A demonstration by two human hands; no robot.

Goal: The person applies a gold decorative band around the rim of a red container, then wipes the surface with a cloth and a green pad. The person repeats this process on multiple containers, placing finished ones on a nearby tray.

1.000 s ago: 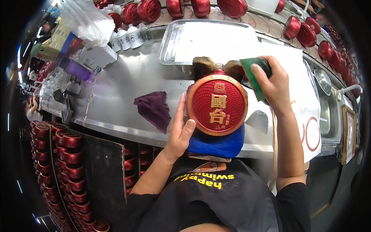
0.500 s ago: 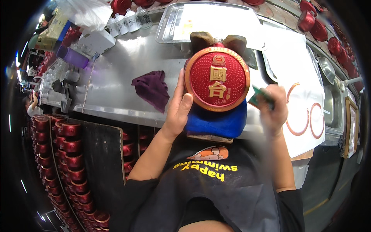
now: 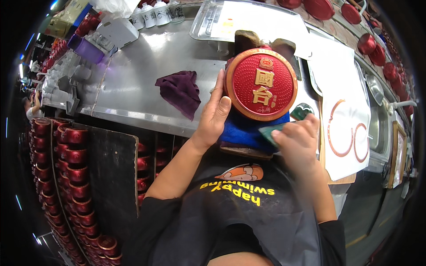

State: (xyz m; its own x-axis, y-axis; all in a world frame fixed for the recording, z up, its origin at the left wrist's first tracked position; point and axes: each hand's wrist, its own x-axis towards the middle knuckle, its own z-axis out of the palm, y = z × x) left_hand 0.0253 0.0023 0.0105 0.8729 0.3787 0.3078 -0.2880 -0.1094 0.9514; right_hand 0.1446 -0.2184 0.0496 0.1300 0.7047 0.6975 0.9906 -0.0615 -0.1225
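Red bottles in stacked rows line the lower left beside a black board, and more stand along the far edge behind a shiny metal counter. One round red bottle stands tilted at the near side of the counter, its flat front turned up toward the person, its neck between two dark blocks and its lower edge just above a blue cloth. Both hands are apart: the left hand lies along the bottle's left side with straight fingers and the thumb standing away, while the right hand, blurred, is clamped on a flat green tool below the bottle's lower right. Whether that tool touches the bottle or only the cloth, I cannot tell. As for how far along things look, the raised gold characters are on the front and a copper-coloured band runs round its edge, seemingly seated all the way. Two loose rings lie on the white sheet to the right, not fitted to anything. A purple cloth lies apart, untouched. What is left on the bottle's back or sides is hidden
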